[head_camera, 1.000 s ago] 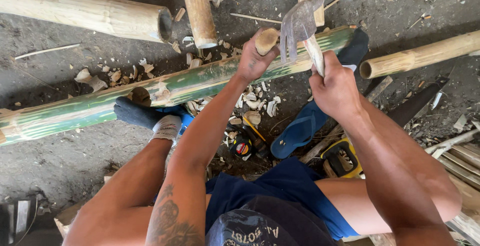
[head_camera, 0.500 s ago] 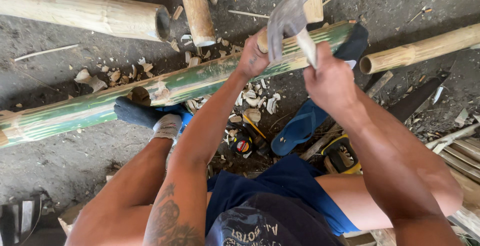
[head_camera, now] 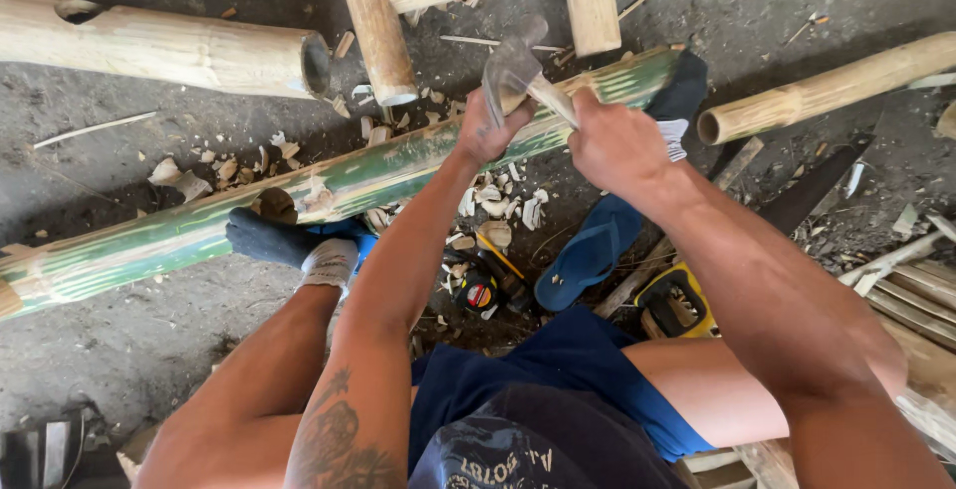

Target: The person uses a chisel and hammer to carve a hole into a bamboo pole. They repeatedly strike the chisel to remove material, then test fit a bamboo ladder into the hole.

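Chips point(head_camera: 493, 200) already litter the floor near the green bamboo pole point(head_camera: 378, 175) lying left to right, one notch cut, while right hand point(head_camera: 617, 145) grips the hatchet point(head_camera: 518, 71) and left hand point(head_camera: 488, 130) holds a wooden peg, chopping unfinished.

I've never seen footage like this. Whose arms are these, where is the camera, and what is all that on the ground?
No machine is at work here: a person wears one camera on the head, looking down, so you see their own arms, blue shorts and knees from above. The right hand grips the wooden handle of a small hatchet, whose grey blade is up near the left hand. The left hand is closed around something pressed against the long green bamboo pole; what it is stays hidden. A foot in a dark sock rests against that pole. Pale wood chips lie scattered on the grey ground. Around it lie a thick tan bamboo log, a blue sandal and a yellow tape measure.
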